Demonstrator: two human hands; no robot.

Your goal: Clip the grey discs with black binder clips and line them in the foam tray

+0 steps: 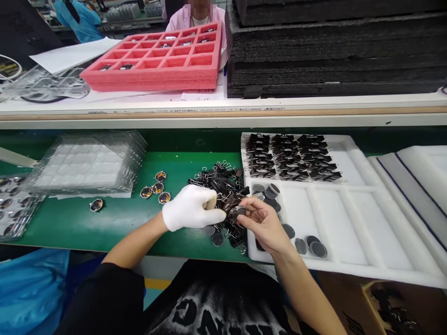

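While the right hand (263, 223) grips a dark disc (238, 212), left hand (192, 207) slightly parted, white tray (304, 204) — clips (286, 158), discs (318, 249) inside

Ahead of you, a white shelf edge (223, 122) spans the green worktop (118, 228); beyond it sits a person in pink (178, 22). A yellow stripe (157, 284) marks the floor (155, 298) below.

There are five amber-patterned discs (164, 197), three clip columns (258, 156), one white glove (188, 208).
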